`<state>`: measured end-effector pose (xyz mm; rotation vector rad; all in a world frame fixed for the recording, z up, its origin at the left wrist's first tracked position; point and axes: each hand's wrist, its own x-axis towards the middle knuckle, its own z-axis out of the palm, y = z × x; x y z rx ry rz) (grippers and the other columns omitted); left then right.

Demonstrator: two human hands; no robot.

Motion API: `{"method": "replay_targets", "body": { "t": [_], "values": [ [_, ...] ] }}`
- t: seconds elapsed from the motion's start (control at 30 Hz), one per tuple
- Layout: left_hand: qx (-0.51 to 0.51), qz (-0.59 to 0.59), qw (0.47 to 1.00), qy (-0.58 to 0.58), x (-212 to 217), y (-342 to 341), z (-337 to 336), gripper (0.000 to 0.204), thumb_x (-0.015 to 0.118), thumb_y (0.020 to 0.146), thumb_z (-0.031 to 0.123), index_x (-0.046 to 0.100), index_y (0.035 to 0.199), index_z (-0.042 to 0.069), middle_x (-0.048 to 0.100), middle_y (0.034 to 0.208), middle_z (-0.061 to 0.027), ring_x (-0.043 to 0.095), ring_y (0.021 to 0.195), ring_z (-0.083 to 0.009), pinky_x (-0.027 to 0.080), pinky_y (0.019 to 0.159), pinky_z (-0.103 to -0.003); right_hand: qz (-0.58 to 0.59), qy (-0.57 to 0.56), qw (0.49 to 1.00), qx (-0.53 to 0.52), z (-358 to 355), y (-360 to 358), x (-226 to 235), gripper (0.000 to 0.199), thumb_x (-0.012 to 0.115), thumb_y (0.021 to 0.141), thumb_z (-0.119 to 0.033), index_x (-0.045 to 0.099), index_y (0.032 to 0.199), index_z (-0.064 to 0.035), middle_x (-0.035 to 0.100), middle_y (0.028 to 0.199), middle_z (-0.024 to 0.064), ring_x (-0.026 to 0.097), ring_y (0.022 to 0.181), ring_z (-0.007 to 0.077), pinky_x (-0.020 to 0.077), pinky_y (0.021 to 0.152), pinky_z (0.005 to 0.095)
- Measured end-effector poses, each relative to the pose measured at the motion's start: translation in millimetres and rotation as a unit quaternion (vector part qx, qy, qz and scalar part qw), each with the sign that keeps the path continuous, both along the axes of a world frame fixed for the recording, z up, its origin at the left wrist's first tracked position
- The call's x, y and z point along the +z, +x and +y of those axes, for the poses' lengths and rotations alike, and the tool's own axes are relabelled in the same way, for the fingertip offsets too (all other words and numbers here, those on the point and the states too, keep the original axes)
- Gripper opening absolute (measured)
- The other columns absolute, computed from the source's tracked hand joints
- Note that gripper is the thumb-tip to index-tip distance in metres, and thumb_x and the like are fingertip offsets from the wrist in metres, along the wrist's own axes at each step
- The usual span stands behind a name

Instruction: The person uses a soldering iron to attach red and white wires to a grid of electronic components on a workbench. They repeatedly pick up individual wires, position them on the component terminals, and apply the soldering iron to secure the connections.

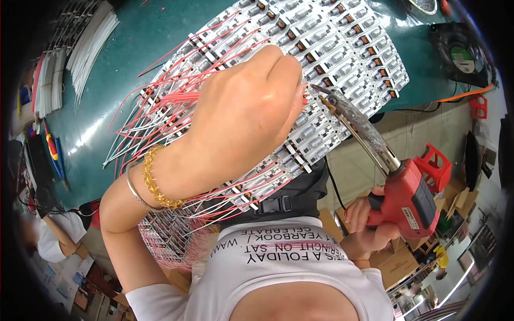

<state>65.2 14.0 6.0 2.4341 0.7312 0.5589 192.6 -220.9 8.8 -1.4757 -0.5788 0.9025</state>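
Note:
My left hand (249,101) is closed on a bunch of thin red wires (179,98), whose ends poke out by its fingertips. It hovers over a large panel of small circuit boards (332,45) set in rows with metal parts. Many red and white wires are attached along the panel's left side. In my right hand (369,222) is a red soldering gun (411,200), fingers wrapped round its handle. The gun's long metal tip (334,107) points up and left, close to the left fingertips above the boards. Whether the tip touches a board is hard to tell.
Bundles of white strips (93,45) lie on the green tabletop (134,45) at far left, with a red-and-yellow screwdriver (52,147) nearer. A black fan (461,56) stands at the right, beside an orange cable (463,95). Another person's arm (61,235) shows at lower left.

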Motion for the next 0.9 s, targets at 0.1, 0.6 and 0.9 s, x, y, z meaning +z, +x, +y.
{"method": "replay_targets", "body": {
  "t": [0.1, 0.6, 0.9],
  "values": [
    [-0.002, -0.004, 1.000, 0.005, -2.6, 0.7, -0.8, 0.007, 0.063, 0.075, -0.001, 0.056, 0.077, 0.000, 0.056, 0.071, -0.0079, 0.059, 0.060, -0.0192, 0.049, 0.052, -0.027, -0.006, -0.015, 1.000, -0.005, 2.5, -1.9, 1.1, 0.083, 0.046, 0.075, -0.072, 0.042, 0.109, 0.0041, 0.039, 0.042, -0.0028, 0.038, 0.033, 0.0101, 0.0363, 0.039, 0.0234],
    [-0.003, 0.002, 1.000, 0.005, -3.2, 1.7, -1.8, 0.007, 0.063, 0.075, -0.001, 0.056, 0.077, 0.000, 0.056, 0.071, -0.0083, 0.059, 0.060, -0.0193, 0.049, 0.053, -0.028, -0.002, -0.051, 0.998, -0.036, -3.8, -10.1, 0.6, 0.078, 0.051, 0.075, -0.068, 0.043, 0.109, 0.0016, 0.042, 0.046, -0.0012, 0.040, 0.037, 0.0107, 0.0372, 0.041, 0.0232],
    [0.000, -0.001, 1.000, 0.005, -4.1, 0.2, -1.6, 0.008, 0.063, 0.074, -0.002, 0.056, 0.076, 0.000, 0.056, 0.071, -0.0086, 0.059, 0.060, -0.0202, 0.049, 0.053, -0.028, 0.003, 0.005, 1.000, 0.020, 1.1, -4.5, 1.8, 0.088, 0.049, 0.077, -0.068, 0.037, 0.121, 0.0071, 0.041, 0.044, -0.0017, 0.038, 0.034, 0.0105, 0.0364, 0.038, 0.0239]
  ]
}}
